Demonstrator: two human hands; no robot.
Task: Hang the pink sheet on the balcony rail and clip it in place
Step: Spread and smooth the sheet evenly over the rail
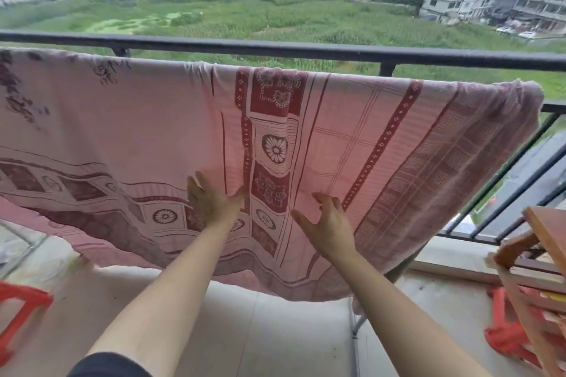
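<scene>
Pink sheet with dark red borders and flower blocks filling the middle of the frame, draped over a bar just below the black balcony rail, right end bunched at the upper right, bottom hem hanging free above the pale tiled floor. No clips visible on it. Wooden frame piece leaning in at the right edge, something red and blurry tangled beneath. Red plastic stool cut off at the lower left. Thin metal leg poking down behind the hem, lower centre-right. Open floor straight ahead between stool and wood. Left hand spread flat against the cloth, fingers wide, gripping nothing. Right hand just beside it, fingers loosely curled and parted, touching the fabric, holding nothing.
</scene>
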